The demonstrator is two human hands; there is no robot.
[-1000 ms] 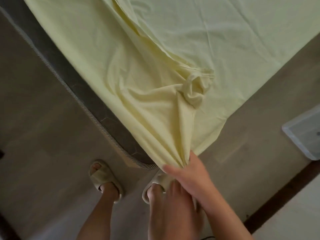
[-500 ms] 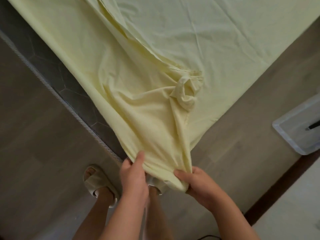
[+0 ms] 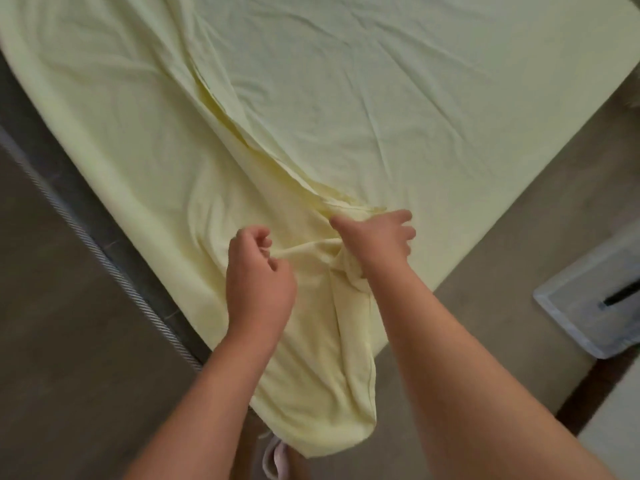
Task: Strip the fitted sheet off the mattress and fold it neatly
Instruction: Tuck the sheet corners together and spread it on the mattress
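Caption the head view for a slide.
Left hand and right hand grip the yellow fitted sheet at the mattress corner.

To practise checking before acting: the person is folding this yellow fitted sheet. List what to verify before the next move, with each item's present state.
1. Left hand holds the fitted sheet: ok, pinches a fold.
2. Right hand holds it: ok, fingers curl over bunched fabric.
3. Near corner off the mattress: ok, hangs loose.
4. Far corners freed: cannot tell, out of view.
5. Sheet smooth for folding: not ok, bunched by the hands.
6. Plastic bin apart from the sheet: ok.
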